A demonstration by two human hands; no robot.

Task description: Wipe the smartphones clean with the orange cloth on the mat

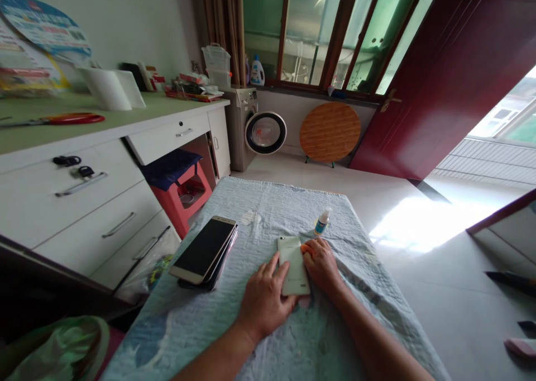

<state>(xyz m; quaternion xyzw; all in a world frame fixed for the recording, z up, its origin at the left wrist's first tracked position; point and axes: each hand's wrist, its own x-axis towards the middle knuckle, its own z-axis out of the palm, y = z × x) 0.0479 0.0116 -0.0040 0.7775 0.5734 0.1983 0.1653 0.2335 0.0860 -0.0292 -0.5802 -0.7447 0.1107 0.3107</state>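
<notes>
A white smartphone (293, 269) lies back side up on the cloth-covered table (259, 202). My left hand (266, 291) grips its left side and lower edge, with the thumb at the bottom end. Pressed to the phone's upper right edge is my right hand (321, 262), its fingers curled over a small orange cloth (307, 249) that is mostly hidden. Just beyond that hand a small white spray bottle (322, 222) with a blue and yellow label stands upright. To the left sits a stack of several smartphones (206, 249), the top one gold-rimmed with its dark screen up.
A white desk with drawers (121, 224) runs along the left, with a red stool (184, 202) under it. A bin (71, 347) stands at the lower left. Further back are a washing machine (240, 129) with its door open and a round wooden board (330, 131).
</notes>
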